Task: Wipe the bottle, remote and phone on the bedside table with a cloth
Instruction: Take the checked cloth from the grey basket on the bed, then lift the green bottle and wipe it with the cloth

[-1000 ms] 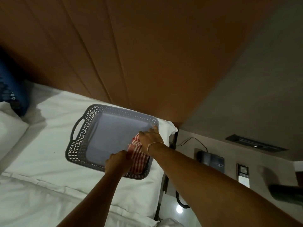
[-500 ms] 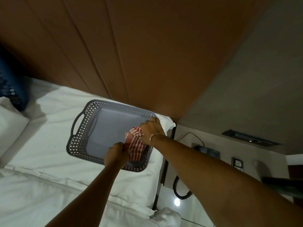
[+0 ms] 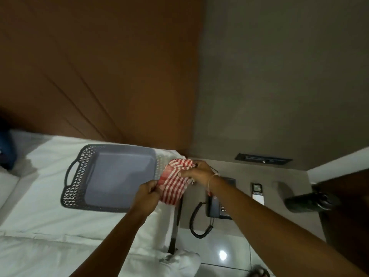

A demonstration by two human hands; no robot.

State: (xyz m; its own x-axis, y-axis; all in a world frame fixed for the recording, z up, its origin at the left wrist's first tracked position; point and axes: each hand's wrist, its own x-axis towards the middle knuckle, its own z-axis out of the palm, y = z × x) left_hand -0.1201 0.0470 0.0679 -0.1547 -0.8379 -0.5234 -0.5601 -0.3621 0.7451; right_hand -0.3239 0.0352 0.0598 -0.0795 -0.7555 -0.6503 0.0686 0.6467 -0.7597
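A red-and-white striped cloth [image 3: 174, 182] hangs in the air between my two hands, just past the right rim of the grey basket [image 3: 79, 176]. My left hand [image 3: 146, 194] pinches its lower left edge. My right hand [image 3: 198, 172] grips its upper right part. On the grey bedside table [image 3: 235, 170] lies a corded phone [image 3: 216, 206], partly hidden by my right forearm. A remote [image 3: 257, 192] with a small screen lies to its right. A dark bottle [image 3: 305, 202] lies on its side at the table's right end.
The basket rests on the white bed [image 3: 40, 216] against a brown headboard [image 3: 99, 76]. A dark slot panel [image 3: 263, 159] is set in the wall above the table. Glossy floor tiles [image 3: 223, 254] show below the table, with a white bundle [image 3: 181, 258] near the bed corner.
Both hands have lifted the cloth out of the basket and carried it right, toward the bedside table. The view has swung right, bringing the phone, remote and bottle into sight.
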